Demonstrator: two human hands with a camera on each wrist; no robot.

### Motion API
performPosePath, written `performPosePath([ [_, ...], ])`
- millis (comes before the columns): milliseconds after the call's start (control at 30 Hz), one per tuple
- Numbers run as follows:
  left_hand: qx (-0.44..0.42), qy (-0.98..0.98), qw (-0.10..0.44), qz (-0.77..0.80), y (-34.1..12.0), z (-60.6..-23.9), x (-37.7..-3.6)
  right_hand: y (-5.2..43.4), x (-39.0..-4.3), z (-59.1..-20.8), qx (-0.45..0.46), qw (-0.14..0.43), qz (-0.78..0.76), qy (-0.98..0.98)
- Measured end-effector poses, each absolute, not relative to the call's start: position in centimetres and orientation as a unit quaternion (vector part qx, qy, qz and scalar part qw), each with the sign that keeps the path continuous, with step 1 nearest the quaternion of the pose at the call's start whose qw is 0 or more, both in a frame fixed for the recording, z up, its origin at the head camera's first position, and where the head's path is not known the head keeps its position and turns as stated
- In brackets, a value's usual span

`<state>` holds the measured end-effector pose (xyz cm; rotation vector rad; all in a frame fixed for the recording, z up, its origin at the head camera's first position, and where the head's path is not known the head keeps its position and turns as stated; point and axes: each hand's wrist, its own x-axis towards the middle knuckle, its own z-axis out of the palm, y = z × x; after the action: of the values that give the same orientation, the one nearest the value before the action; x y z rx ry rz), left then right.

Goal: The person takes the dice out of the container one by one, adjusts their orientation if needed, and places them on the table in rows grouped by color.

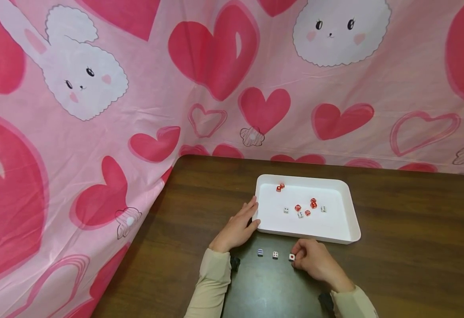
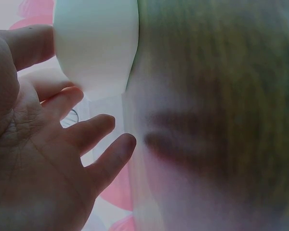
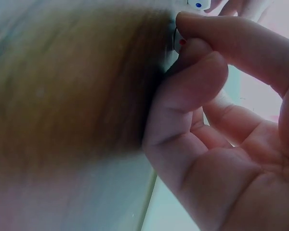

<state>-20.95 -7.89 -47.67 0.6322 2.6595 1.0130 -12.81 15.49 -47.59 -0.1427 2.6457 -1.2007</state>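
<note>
Between the thumb and fingertips of my right hand (image 1: 315, 261) is a white die (image 1: 292, 257) with a red dot on top, low at the table surface; the right wrist view shows only a sliver of this die (image 3: 179, 42). Left of it, two more white dice stand in a row, one with black pips (image 1: 275, 255) and one with blue pips (image 1: 260, 252). My left hand (image 1: 237, 227), fingers loosely extended, touches the left side of a white tray (image 1: 345, 212). Inside the tray lie several red dice (image 1: 297, 207) and three white dice (image 1: 286, 210).
The dark wooden table (image 1: 406, 229) extends on both sides of the tray, with a grey-green mat or panel (image 1: 271, 291) in front of me. A pink heart-and-rabbit cloth (image 1: 216, 115) hangs along the back and left edges.
</note>
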Motion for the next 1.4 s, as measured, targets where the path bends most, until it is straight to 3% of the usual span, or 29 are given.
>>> performPosePath([
  [833,0.215,0.905,0.115,0.348,-8.0,-47.8,-21.1,15.9,-12.8,-46.9,-0.061,0.124,-0.423,0.895],
  [1133,0.214,0.906,0.116,0.346,-7.9,-47.7,-21.0,16.7,-13.2,-44.9,-0.156,0.153,-0.448,0.867],
  [1400,0.211,0.906,0.120,0.346,-7.8,-47.5,-21.0,17.2,-14.3,-42.9,-0.160,0.099,-0.413,0.891],
])
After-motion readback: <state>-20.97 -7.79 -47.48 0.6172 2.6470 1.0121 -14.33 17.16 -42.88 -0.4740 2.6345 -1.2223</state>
